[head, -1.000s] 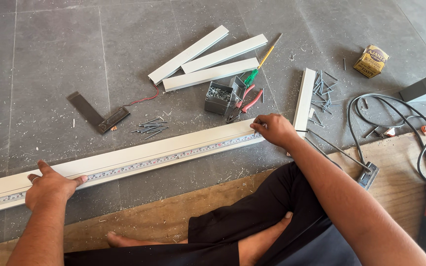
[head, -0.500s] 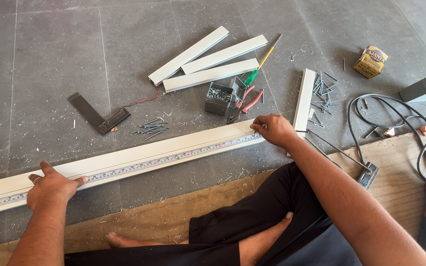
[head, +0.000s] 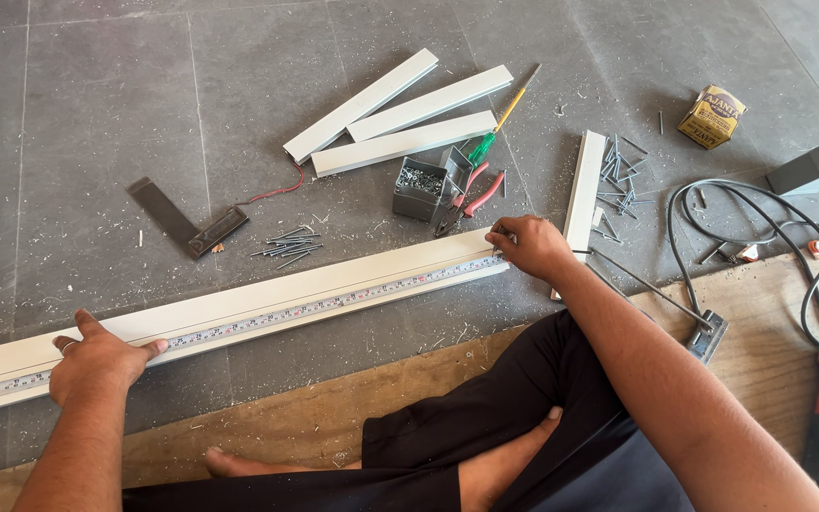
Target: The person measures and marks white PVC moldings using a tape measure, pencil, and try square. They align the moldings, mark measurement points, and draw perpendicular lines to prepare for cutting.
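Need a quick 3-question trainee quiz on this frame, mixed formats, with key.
1. True or false: the left hand presses on the long white strip.
2. What lies along the strip between the two hands? A) measuring tape B) black cable C) screwdriver
3. Fill in: the right hand is at the strip's ____ end, near the red-handled pliers.

Key: 1 true; 2 A; 3 right.
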